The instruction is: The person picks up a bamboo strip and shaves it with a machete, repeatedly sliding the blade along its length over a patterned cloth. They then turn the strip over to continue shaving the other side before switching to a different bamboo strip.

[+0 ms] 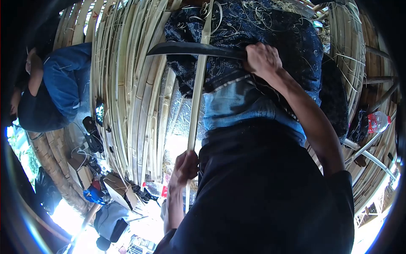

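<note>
My right hand (pixel 263 61) is closed around the handle of a long, dark, curved machete (pixel 186 48). Its blade reaches left and lies across a pale bamboo strip (pixel 197 89), appearing to touch it. Lower down, my left hand (pixel 186 166) grips that same strip, which runs from near my left hip up past the blade. A dark patterned cloth (pixel 292 46) covers my lap over blue jeans (pixel 241 106). Thin curled shavings (pixel 262 19) lie on the cloth's far part.
Many split bamboo strips (pixel 127 84) lie to my left. Another person in blue trousers (pixel 67 76) sits beyond them. Cardboard boxes (pixel 120 188) and a blue item (pixel 95 195) are at lower left. A plastic bottle (pixel 377 122) lies at right, near a bundle of bamboo strips (pixel 349 46).
</note>
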Demonstrator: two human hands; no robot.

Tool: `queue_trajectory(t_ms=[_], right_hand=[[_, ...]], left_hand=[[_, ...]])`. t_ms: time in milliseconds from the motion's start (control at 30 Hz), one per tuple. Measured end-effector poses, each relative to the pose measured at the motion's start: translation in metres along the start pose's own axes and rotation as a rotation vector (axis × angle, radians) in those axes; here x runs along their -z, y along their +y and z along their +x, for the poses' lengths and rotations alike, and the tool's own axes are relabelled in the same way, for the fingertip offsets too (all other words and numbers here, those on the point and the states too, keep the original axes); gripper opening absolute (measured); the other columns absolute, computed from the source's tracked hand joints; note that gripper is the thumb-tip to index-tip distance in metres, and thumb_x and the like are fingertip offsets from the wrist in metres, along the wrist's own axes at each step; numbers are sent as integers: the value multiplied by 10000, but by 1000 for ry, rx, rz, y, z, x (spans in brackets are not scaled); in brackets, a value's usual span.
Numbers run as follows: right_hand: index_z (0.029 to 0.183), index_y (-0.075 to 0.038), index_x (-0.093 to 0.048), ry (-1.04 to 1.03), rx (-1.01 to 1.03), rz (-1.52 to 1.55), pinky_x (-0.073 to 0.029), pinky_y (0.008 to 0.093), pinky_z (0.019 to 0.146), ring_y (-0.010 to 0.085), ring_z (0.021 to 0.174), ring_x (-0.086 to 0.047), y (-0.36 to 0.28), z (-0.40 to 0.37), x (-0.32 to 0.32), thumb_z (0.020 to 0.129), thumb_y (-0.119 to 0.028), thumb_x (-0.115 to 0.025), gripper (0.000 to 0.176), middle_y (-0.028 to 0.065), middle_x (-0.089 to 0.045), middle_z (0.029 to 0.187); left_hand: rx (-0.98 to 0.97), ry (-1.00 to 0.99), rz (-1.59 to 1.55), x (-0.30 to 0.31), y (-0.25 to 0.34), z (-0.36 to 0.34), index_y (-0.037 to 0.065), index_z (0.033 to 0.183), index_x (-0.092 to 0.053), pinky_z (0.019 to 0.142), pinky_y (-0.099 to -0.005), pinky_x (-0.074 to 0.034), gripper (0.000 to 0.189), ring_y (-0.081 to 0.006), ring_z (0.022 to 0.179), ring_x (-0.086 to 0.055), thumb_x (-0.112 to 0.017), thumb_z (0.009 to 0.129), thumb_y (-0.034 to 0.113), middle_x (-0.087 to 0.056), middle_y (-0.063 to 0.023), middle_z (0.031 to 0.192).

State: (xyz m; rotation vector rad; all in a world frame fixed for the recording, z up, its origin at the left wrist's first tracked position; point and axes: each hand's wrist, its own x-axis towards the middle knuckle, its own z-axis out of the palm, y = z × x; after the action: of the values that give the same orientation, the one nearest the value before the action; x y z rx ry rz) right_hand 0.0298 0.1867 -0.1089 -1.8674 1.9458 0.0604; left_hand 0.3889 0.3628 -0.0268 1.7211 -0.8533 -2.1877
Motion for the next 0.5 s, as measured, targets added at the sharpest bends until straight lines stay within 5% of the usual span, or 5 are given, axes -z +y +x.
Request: queue_trajectory(t_ms=[133, 267, 333, 400, 500], right_hand=[[889, -39, -684, 95, 75, -7, -523, 496, 821, 388, 885, -689, 2, -5, -5, 794, -263, -658, 245, 212, -688, 926], [873, -34, -685, 100, 100, -20, -533, 495, 813, 394, 864, -692, 3, -10, -2, 793, -279, -676, 257, 215, -687, 903], [856, -37, -687, 102, 154, 32, -541, 493, 814, 393, 852, -696, 3, -14, 0, 795, -284, -691, 255, 213, -689, 888], [856, -36, -690, 103, 147, 24, -545, 487, 816, 396, 859, -695, 7, -12, 0, 792, -283, -701, 255, 216, -689, 887], [862, -32, -692, 61, 165, 31, -548, 485, 814, 394, 856, -698, 4, -10, 4, 795, -290, -701, 267, 218, -690, 890]], left_hand=[[100, 108, 1, -12, 21, -13, 99, 823, -485, 413, -225, -230, 396, -22, 461, -305, -434, 1062, 410, -366, 66, 605], [-301, 50, 327, -25, 42, 55, 60, 828, -526, 470, -251, -279, 393, -56, 527, -378, -439, 1064, 362, -429, 34, 618], [-16, 13, 63, -31, 80, 83, 2, 904, -565, 503, -296, -381, 164, -114, 563, -470, -552, 1014, 123, -487, -37, 700], [-532, 82, 728, -45, 85, 113, -13, 935, -570, 519, -355, -419, 86, -212, 526, -476, -596, 899, -87, -500, -121, 773], [-382, 10, 582, -62, 113, 139, 1, 907, -562, 525, -371, -406, 71, -216, 517, -465, -559, 970, 34, -487, -94, 716]])
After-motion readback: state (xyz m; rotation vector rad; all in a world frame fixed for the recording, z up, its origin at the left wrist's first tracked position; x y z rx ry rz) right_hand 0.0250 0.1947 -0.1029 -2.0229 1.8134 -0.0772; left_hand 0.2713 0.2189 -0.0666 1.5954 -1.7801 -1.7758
